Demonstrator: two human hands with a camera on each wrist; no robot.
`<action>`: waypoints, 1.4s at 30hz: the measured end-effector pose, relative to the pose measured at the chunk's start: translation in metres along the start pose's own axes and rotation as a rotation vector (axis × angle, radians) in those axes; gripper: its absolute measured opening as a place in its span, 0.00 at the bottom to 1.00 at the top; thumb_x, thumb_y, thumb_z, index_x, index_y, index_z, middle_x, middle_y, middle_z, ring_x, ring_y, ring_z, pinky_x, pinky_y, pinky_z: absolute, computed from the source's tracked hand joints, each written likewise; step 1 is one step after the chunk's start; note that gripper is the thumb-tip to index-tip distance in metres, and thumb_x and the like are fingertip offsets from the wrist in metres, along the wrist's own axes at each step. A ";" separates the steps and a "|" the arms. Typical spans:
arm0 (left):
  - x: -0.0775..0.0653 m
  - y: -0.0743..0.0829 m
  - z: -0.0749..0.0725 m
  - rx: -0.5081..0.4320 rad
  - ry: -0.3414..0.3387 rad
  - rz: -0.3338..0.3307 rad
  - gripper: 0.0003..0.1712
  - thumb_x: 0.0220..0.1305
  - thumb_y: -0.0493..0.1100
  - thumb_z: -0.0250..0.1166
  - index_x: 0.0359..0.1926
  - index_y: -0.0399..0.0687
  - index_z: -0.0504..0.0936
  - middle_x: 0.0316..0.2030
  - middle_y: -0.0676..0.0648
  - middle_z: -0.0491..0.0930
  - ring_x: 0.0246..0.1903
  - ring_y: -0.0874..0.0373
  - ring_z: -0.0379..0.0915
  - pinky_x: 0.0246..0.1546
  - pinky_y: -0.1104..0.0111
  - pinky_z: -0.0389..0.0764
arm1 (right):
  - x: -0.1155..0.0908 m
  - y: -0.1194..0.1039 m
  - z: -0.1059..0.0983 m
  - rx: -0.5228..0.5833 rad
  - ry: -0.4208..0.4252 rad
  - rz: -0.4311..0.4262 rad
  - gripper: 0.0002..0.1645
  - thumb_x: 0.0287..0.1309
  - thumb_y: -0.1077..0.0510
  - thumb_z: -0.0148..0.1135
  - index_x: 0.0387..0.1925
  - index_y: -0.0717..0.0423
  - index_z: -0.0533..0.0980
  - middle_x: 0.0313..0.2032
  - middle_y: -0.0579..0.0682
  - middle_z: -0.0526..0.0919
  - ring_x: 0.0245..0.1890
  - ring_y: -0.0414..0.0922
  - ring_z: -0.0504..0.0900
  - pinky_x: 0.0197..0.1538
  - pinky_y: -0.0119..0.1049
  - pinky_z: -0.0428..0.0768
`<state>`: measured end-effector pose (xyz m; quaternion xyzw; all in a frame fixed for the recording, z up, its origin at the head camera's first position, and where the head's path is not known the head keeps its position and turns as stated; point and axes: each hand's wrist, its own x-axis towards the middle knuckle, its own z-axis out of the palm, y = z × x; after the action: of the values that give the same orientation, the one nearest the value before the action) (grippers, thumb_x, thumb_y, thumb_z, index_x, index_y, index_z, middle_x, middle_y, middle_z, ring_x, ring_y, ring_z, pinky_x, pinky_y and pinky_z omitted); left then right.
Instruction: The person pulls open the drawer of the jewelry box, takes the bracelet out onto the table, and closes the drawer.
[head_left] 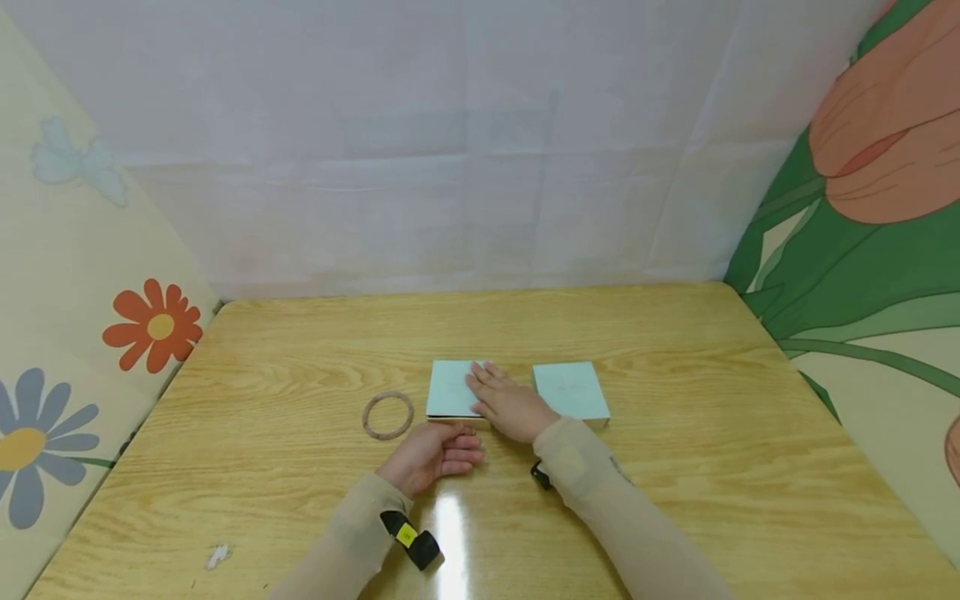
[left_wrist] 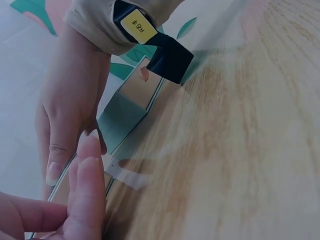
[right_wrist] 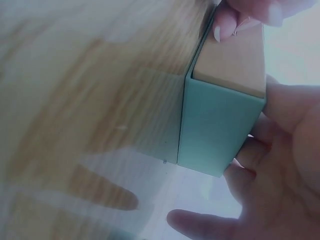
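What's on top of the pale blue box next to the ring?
On the box, the person's right grip rests across the right part. The left part shows pale blue; the surface under the fingers is covered.

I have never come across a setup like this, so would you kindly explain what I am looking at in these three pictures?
There is no robot here: a person works with two bare hands. The widest picture comes from a camera on the head, looking forward and down. The other two come from cameras worn on the left and right wrists, so they show the work close up and tilted.

On the wooden table are two pale blue boxes, the left box and the right box. A ring lies to their left.

The right hand rests on top of the left box. The left hand has its fingertips at that box's tan front; whether they pinch anything is hard to tell. Neither hand holds the right box.
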<state>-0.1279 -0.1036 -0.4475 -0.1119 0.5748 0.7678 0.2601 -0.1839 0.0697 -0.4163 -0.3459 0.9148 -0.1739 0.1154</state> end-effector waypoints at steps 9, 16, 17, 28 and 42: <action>0.001 0.003 0.001 -0.010 0.003 0.006 0.16 0.76 0.35 0.43 0.53 0.25 0.69 0.29 0.47 0.83 0.30 0.59 0.83 0.30 0.72 0.83 | -0.002 -0.004 -0.002 -0.006 -0.008 0.001 0.31 0.75 0.53 0.46 0.71 0.64 0.58 0.73 0.58 0.52 0.74 0.54 0.48 0.71 0.50 0.55; 0.001 0.004 0.001 -0.003 0.001 0.003 0.16 0.76 0.36 0.43 0.52 0.25 0.70 0.29 0.47 0.84 0.30 0.59 0.83 0.30 0.71 0.83 | -0.001 -0.004 -0.001 -0.034 -0.001 -0.002 0.31 0.75 0.52 0.46 0.71 0.63 0.58 0.73 0.58 0.53 0.73 0.54 0.49 0.71 0.50 0.55; 0.001 0.004 0.001 0.000 0.000 0.003 0.16 0.76 0.36 0.43 0.52 0.25 0.70 0.29 0.47 0.84 0.30 0.59 0.83 0.30 0.71 0.83 | -0.001 -0.004 -0.002 -0.040 -0.002 -0.001 0.31 0.75 0.52 0.46 0.71 0.63 0.58 0.73 0.58 0.53 0.73 0.54 0.49 0.71 0.50 0.55; -0.006 0.006 0.002 0.075 -0.037 0.013 0.15 0.76 0.38 0.44 0.47 0.29 0.73 0.28 0.48 0.83 0.28 0.58 0.83 0.29 0.71 0.83 | 0.002 -0.009 -0.004 -0.094 0.015 0.011 0.29 0.73 0.54 0.49 0.70 0.61 0.62 0.72 0.56 0.57 0.72 0.54 0.53 0.67 0.58 0.61; -0.012 0.015 0.034 0.249 0.039 0.271 0.20 0.75 0.39 0.49 0.52 0.22 0.72 0.31 0.42 0.84 0.29 0.55 0.83 0.30 0.67 0.84 | -0.037 -0.019 -0.021 0.102 0.378 0.090 0.23 0.65 0.61 0.60 0.60 0.65 0.74 0.59 0.58 0.77 0.59 0.56 0.75 0.60 0.50 0.73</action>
<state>-0.1220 -0.0779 -0.4187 -0.0150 0.6802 0.7163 0.1549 -0.1527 0.0863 -0.3862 -0.2596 0.9247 -0.2764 -0.0334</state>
